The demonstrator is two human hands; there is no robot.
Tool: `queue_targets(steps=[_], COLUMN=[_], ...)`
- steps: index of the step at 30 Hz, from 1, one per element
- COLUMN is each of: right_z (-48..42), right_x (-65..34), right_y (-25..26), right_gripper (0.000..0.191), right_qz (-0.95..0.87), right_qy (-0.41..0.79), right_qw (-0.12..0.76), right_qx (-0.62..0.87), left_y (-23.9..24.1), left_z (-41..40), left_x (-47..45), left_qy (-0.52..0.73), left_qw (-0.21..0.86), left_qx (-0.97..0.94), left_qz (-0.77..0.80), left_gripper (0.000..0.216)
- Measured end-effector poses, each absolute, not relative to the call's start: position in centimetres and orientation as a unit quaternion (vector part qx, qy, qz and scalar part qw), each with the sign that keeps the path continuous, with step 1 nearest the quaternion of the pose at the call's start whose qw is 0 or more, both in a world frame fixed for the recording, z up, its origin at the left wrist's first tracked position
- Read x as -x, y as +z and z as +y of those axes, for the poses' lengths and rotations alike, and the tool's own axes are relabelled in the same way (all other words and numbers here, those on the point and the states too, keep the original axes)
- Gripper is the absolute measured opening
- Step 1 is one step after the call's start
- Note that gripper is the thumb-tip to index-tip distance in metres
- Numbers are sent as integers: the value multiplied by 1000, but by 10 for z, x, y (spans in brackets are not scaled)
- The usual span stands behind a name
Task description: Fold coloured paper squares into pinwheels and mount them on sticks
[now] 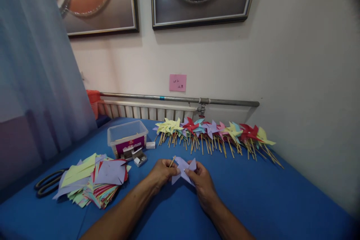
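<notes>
A light purple paper pinwheel is held between my two hands above the blue table cover, with a small pin head at its centre. My left hand grips the pinwheel's left side and a thin wooden stick that slants up past the fingers. On the other side, my right hand is closed on the paper, its thumb at the pin. The stick's lower part is hidden by the left hand. Beyond the hands lies a row of finished-looking pinwheels in several colours, their sticks pointing toward me.
To the left is a pile of cut paper squares over black-handled scissors. Behind it stand a clear plastic tub with sticks and small open boxes. A pipe and radiator run along the wall; a curtain hangs left.
</notes>
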State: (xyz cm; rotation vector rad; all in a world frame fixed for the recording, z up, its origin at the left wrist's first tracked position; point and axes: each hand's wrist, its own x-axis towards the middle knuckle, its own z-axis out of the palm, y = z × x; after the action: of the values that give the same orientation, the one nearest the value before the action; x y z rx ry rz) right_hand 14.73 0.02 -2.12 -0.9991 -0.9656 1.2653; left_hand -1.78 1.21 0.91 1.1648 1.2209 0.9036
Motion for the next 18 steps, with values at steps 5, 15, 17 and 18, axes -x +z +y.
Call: queue_targets(steps=[5, 15, 17, 18], right_z=[-2, 0, 2, 3], right_x=[-146, -148, -150, -150], right_y=[-20, -19, -21, -22], right_gripper=[44, 32, 31, 31], right_qz=[-404, -398, -392, -389], right_qy=[579, 548, 541, 540], right_qw=[585, 608, 617, 619], right_qx=[400, 413, 416, 416], left_y=[8, 9, 12, 13], left_z=[13, 13, 13, 13], left_x=[17, 15, 18, 19], left_qy=[411, 421, 427, 431], left_qw=[567, 535, 515, 509], left_qx=[-501, -531, -538, -541], left_qz=[509, 505, 512, 513], left_gripper=[33, 32, 30, 29])
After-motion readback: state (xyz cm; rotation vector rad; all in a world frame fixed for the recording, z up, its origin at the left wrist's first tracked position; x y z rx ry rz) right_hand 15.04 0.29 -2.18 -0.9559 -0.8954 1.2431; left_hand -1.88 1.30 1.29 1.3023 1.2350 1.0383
